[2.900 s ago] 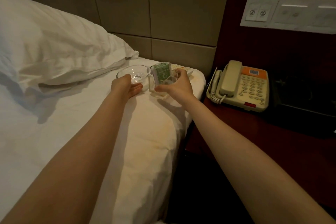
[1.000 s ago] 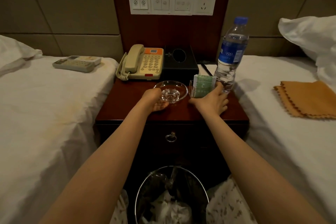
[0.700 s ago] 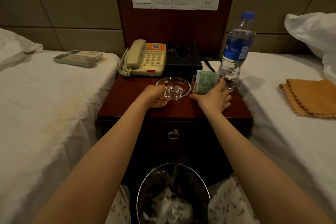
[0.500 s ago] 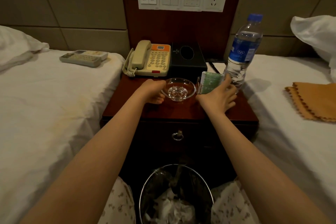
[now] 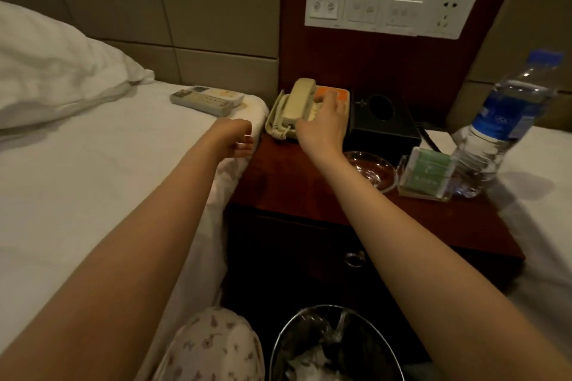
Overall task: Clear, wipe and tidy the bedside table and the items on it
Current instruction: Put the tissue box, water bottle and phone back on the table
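The dark red bedside table [image 5: 278, 185] stands between two white beds. At its back left is a beige telephone [image 5: 294, 108], and my right hand [image 5: 325, 124] lies on it with fingers bent over the keypad and thumb by the handset. My left hand [image 5: 235, 139] hovers over the left bed's edge, loosely curled and holding nothing. A clear glass dish [image 5: 376, 172] and a clear holder of green cards [image 5: 428, 176] sit on the table's right half, free of both hands. A water bottle [image 5: 501, 133] stands at the right edge.
A black tissue box [image 5: 383, 117] sits behind the dish, a white notepad [image 5: 439, 139] beside it. A beige remote [image 5: 204, 99] lies on the left bed near a pillow [image 5: 52, 71]. A lined waste bin [image 5: 334, 346] stands below the drawer. Wall switches [image 5: 390, 11] hang above.
Both hands carried the dish and card holder from the bed to the table and let go. My right hand then moved to the telephone, my left toward the left bed.
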Available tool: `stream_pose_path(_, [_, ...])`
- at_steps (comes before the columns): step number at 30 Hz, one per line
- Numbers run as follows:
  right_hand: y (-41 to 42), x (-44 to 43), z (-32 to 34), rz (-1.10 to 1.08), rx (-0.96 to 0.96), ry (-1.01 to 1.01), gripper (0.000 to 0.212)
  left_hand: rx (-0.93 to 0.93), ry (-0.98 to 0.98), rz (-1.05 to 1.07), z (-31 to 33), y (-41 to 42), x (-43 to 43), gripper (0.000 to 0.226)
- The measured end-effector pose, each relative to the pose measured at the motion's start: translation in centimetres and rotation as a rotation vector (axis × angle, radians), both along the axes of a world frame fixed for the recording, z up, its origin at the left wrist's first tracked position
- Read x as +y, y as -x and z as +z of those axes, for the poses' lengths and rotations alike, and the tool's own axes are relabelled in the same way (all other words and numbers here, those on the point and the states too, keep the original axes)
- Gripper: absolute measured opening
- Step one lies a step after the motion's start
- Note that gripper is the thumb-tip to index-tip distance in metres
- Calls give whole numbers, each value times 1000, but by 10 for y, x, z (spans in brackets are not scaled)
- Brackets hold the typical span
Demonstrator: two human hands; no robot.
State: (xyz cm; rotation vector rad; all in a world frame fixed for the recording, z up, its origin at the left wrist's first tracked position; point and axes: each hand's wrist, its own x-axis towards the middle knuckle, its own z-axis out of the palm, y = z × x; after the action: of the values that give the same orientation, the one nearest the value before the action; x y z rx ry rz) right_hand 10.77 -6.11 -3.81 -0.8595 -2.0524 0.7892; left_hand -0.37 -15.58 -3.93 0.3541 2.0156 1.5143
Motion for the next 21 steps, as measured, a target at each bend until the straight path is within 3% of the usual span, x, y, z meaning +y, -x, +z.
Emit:
stream_pose_path(5, [66,0,-1,175,-58,79,34,15,14,101,6,43,-13,24])
stream_pose_path(9, [120,11,-3,225,-82,178,29,-12,43,215,9,85,-17,42])
stream_pose_path(14, [178,25,-12,234,-77,279,29,-15,11,275,7,125,-5,46])
stream_pose_path(18, [211,33,-18,261,-154,185,37,-29,2,327,7,149,10,44])
stream_pose_path(21, [226,33,-26,394,-346,15,49,-43,-26,361,5,161,18,47])
